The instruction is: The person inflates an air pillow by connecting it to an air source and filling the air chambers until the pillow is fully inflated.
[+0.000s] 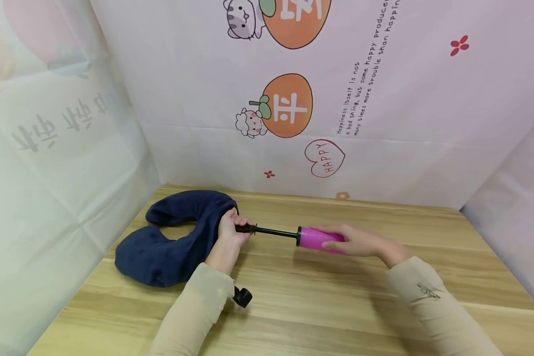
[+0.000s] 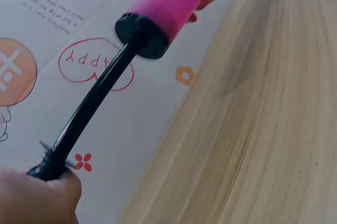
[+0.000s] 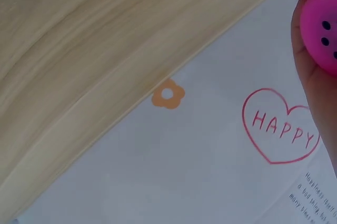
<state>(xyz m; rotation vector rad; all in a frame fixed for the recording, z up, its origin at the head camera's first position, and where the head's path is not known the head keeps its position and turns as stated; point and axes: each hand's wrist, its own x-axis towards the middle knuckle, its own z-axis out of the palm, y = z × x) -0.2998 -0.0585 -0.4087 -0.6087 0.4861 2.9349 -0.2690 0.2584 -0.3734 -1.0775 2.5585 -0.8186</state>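
Clock read in the head view, 12 pointing away from the person. Nearest: left sleeve [image 1: 189,311] and right sleeve [image 1: 433,296], reaching in from about 7 and 5 o'clock. Just beside the left cuff, at 6 o'clock from the left hand [image 1: 231,228], a black fitting [image 1: 243,297]; the sleeve covers part of it, so its attachment cannot be told.

Key relation: the pump's pink barrel [image 1: 312,239] lies just past 3 o'clock from the left hand, joined to it by a black rod [image 1: 276,232]. Long axis runs nearly 9 to 3, between the hands, rod exposed. Left hand grips the black end piece [image 1: 244,228]; right hand [image 1: 356,241] is curled round the barrel and is the nearer one to it. Whether the left fingers also hold cloth cannot be told.

Navy neck pillow [image 1: 160,257]: 8 to 9 o'clock from the left hand, on the table [image 1: 320,306], its gap facing about 9. The left hand overlaps its right edge and hides any joint there. Nothing visible stands between barrel and left hand except the rod itself. Farthest, at 12: printed backdrop [image 1: 405,163], well apart from the barrel
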